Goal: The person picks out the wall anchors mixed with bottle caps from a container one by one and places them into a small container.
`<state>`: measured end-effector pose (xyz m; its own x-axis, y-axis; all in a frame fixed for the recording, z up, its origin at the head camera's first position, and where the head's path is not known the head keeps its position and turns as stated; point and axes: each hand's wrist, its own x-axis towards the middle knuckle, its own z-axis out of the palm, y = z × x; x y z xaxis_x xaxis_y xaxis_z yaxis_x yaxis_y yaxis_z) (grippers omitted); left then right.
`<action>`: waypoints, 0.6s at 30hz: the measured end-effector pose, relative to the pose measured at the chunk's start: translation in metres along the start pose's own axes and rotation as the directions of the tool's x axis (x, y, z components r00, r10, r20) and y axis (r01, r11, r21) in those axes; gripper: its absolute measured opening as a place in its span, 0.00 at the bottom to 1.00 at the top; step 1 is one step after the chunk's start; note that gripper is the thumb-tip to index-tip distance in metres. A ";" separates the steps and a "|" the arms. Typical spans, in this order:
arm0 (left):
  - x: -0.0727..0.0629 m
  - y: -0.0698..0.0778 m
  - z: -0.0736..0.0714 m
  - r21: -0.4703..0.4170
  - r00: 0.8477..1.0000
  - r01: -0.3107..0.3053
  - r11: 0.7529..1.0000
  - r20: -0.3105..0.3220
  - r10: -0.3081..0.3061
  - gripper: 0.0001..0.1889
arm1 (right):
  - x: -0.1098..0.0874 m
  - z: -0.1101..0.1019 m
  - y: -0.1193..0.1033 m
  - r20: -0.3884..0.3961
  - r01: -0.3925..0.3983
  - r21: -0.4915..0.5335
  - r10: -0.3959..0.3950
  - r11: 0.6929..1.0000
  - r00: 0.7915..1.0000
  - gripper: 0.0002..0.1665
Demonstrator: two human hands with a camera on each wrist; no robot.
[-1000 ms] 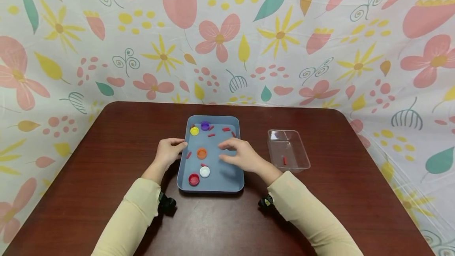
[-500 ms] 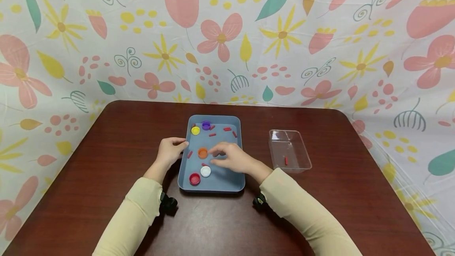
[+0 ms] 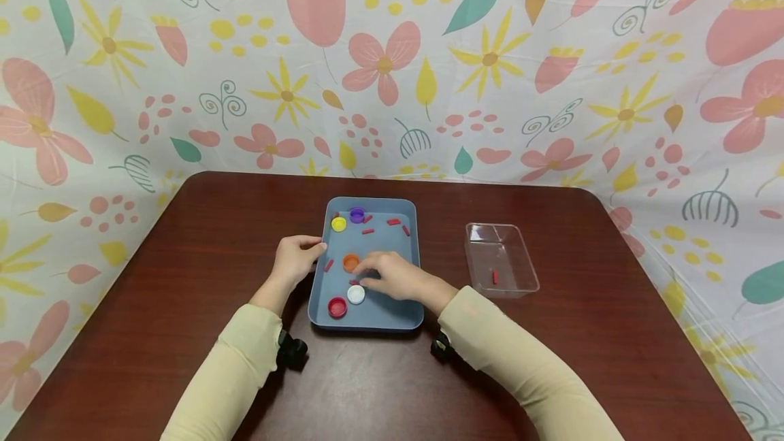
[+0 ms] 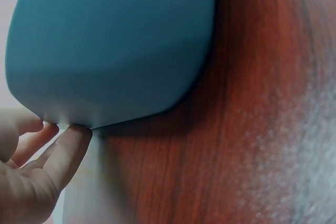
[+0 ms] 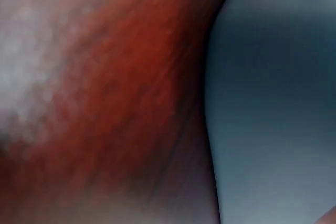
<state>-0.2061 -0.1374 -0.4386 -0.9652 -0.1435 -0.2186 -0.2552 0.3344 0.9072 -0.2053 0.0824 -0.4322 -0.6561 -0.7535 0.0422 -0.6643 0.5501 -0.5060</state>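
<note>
A blue-grey tray (image 3: 392, 315) lies on the table, holding several bottle caps and small red sticks. My left hand (image 3: 292, 263) grips the tray's left edge, the thumb at the rim; in the left wrist view its fingertips (image 4: 80, 129) meet the outer wall. Over the tray's middle, my right hand (image 3: 395, 276) reaches down with thumb and fingers apart. Its fingertips are beside a red stick (image 3: 353, 282), between the orange cap (image 3: 350, 263) and the white cap (image 3: 356, 294). The right wrist view shows mostly the tray's side and the table.
A clear plastic box (image 3: 511, 260) with one red stick (image 3: 495, 277) inside stands right of the tray. Inside the tray are a red cap (image 3: 337, 307), a yellow cap (image 3: 339, 224) and a purple cap (image 3: 357, 215). Patterned cloth (image 3: 392, 73) hangs behind the table.
My right hand has moved left and down over the tray, from its right side to the red stick near the white cap. The left hand stays at the tray's edge.
</note>
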 end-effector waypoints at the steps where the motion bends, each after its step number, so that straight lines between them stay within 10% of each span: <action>1: 0.000 0.000 0.000 0.002 1.000 -0.001 1.000 -0.001 0.001 0.18 | 0.000 0.000 0.000 0.007 -0.004 -0.007 0.004 1.000 1.000 0.15; 18: 0.000 0.001 -0.002 0.015 1.000 -0.012 1.000 0.009 0.012 0.18 | 0.006 0.001 -0.007 0.114 0.048 -0.178 -0.028 0.983 0.993 0.19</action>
<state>-0.2059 -0.1386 -0.4370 -0.9687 -0.1314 -0.2107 -0.2442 0.3498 0.9044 -0.2040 0.0739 -0.4295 -0.5923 -0.8046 -0.0419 -0.7483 0.5686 -0.3416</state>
